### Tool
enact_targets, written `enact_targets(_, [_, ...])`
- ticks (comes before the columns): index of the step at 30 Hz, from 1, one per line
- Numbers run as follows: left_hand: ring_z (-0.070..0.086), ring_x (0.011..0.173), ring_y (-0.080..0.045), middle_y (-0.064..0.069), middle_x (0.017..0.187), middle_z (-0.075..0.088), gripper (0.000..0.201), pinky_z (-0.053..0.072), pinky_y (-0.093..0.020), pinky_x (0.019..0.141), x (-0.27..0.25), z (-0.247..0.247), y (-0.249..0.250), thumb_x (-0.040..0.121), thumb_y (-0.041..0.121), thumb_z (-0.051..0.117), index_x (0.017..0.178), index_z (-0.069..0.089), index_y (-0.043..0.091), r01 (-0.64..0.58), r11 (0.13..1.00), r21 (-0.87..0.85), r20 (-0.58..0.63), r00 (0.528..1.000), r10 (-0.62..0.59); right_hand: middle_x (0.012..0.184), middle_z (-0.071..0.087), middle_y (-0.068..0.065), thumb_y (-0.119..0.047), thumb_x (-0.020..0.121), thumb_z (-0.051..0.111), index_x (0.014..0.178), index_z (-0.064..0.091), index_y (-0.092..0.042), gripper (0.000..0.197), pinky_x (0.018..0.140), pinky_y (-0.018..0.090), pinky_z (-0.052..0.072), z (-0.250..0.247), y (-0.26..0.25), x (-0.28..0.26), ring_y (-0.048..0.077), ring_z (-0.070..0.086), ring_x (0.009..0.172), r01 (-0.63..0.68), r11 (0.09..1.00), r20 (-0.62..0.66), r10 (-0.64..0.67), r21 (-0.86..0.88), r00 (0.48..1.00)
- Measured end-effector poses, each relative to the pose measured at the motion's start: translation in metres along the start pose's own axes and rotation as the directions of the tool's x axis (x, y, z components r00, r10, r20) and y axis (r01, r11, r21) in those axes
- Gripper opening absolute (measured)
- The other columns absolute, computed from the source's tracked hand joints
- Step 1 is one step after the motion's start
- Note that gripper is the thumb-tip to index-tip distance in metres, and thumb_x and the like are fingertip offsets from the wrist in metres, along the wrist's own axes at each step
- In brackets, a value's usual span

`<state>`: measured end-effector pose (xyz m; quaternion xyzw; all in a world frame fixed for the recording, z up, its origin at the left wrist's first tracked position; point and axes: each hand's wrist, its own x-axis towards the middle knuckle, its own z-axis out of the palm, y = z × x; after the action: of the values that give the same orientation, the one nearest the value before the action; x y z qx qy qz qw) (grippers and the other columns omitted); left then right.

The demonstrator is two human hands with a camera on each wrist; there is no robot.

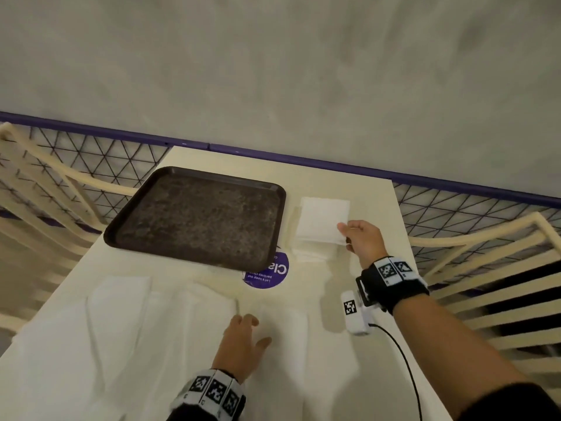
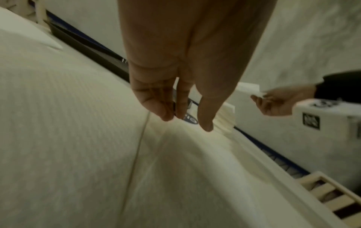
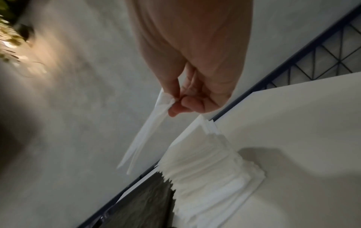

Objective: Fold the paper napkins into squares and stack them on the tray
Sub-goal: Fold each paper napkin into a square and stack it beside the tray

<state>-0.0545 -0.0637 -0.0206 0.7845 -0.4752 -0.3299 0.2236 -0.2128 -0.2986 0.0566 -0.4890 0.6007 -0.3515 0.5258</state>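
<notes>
A dark brown tray (image 1: 273,189) lies at the far middle of the cream table, with nothing on it. To its right stands a pile of white napkins (image 1: 309,253) (image 3: 210,163). My right hand (image 1: 349,230) (image 3: 175,100) pinches the near right corner of one folded white napkin (image 1: 321,218) (image 3: 144,135) and holds it lifted above the pile. My left hand (image 1: 243,326) (image 2: 181,117) hovers just over unfolded napkins (image 1: 121,329) (image 2: 58,123) spread on the near part of the table, fingers straight and holding nothing.
A round purple sticker (image 1: 268,275) sits on the table by the tray's near right corner. Cream chair frames (image 1: 485,287) stand at both sides of the table. A purple rail with black mesh (image 1: 91,153) runs behind, before a grey wall.
</notes>
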Motion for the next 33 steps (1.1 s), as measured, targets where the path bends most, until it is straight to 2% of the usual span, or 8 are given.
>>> enact_targets(5, [0.049,0.110,-0.025,-0.006,0.122,0.042,0.055,0.040,-0.028,0.095,0.010,0.020,0.003,0.082,0.035,0.067,0.123,0.039,0.012,0.140,0.987,0.078,-0.016,0.990,-0.139,0.066,0.054,0.002,-0.016,0.085,0.067,0.072,0.054,-0.016,0.018,0.056,0.023,0.039,0.015,0.003,0.043,0.013,0.049,0.057,-0.023,0.998,-0.038,0.020,-0.062,0.999])
enact_targets(10, [0.051,0.086,-0.019,0.000,0.092,0.051,0.040,0.040,-0.022,0.076,0.014,0.020,-0.001,0.078,0.018,0.072,0.109,0.046,0.012,0.172,0.984,-0.051,-0.027,0.984,-0.174,0.085,0.064,0.007,-0.023,0.081,0.070,0.071,0.052,-0.021,0.020,0.081,0.032,0.049,0.028,0.014,0.069,0.022,0.059,0.080,-0.046,0.968,-0.131,0.013,-0.247,0.991])
enact_targets(14, [0.052,0.073,-0.019,0.007,0.068,0.051,0.026,0.043,-0.026,0.070,0.014,0.014,-0.004,0.079,0.010,0.068,0.087,0.046,0.020,0.176,0.975,-0.133,-0.074,0.979,-0.187,0.071,0.058,0.001,-0.020,0.084,0.067,0.083,0.054,-0.014,0.015,0.052,0.008,0.038,0.032,0.018,0.070,0.016,0.054,0.063,-0.020,0.936,-0.128,-0.027,-0.351,0.991])
enact_targets(16, [0.053,0.074,-0.019,0.007,0.072,0.054,0.022,0.046,-0.030,0.074,0.012,0.012,-0.004,0.080,0.012,0.067,0.082,0.047,0.022,0.187,0.970,-0.156,-0.083,0.976,-0.201,0.077,0.059,0.001,-0.019,0.084,0.068,0.089,0.057,-0.011,0.014,0.046,0.009,0.035,0.033,0.019,0.068,0.015,0.051,0.062,-0.001,0.921,-0.127,-0.052,-0.390,0.991])
enact_targets(21, [0.052,0.072,-0.010,0.009,0.078,0.055,0.016,0.040,-0.009,0.061,0.013,0.004,-0.003,0.083,0.013,0.066,0.083,0.052,0.021,0.144,0.964,-0.225,-0.086,0.982,-0.167,0.109,0.063,0.014,-0.018,0.081,0.071,0.102,0.056,-0.008,0.027,0.069,0.023,0.041,0.028,0.019,0.061,0.025,0.058,0.089,0.017,0.912,-0.173,-0.096,-0.409,0.980])
enact_targets(25, [0.058,0.072,-0.009,0.005,0.080,0.063,0.012,0.041,-0.010,0.059,0.013,-0.007,0.000,0.084,0.015,0.067,0.077,0.057,0.019,0.162,0.900,-0.405,-0.051,0.979,-0.199,0.109,0.056,0.016,-0.022,0.082,0.069,0.112,0.051,-0.008,0.038,0.078,0.028,0.042,0.026,0.025,0.026,0.020,0.052,0.087,0.140,0.909,-0.091,-0.190,-0.392,0.978])
enact_targets(30, [0.054,0.066,-0.013,-0.003,0.072,0.062,0.012,0.041,-0.021,0.064,0.007,-0.023,0.007,0.082,0.009,0.067,0.075,0.058,0.010,0.138,0.736,-0.662,-0.011,0.981,-0.194,0.097,0.058,0.004,-0.042,0.088,0.058,0.106,0.052,-0.016,0.033,0.078,0.027,0.041,0.028,0.060,-0.051,0.019,0.055,0.088,0.031,0.925,0.113,0.012,-0.379,0.994])
enact_targets(33, [0.053,0.069,-0.015,-0.006,0.073,0.060,0.010,0.043,-0.026,0.067,0.000,-0.034,0.013,0.083,0.007,0.066,0.077,0.058,0.010,0.104,0.669,-0.736,-0.014,0.986,-0.169,0.099,0.057,0.000,-0.057,0.088,0.048,0.105,0.055,-0.017,0.044,0.085,0.031,0.045,0.027,0.080,-0.089,0.015,0.056,0.090,-0.128,0.946,0.259,0.209,-0.299,0.943])
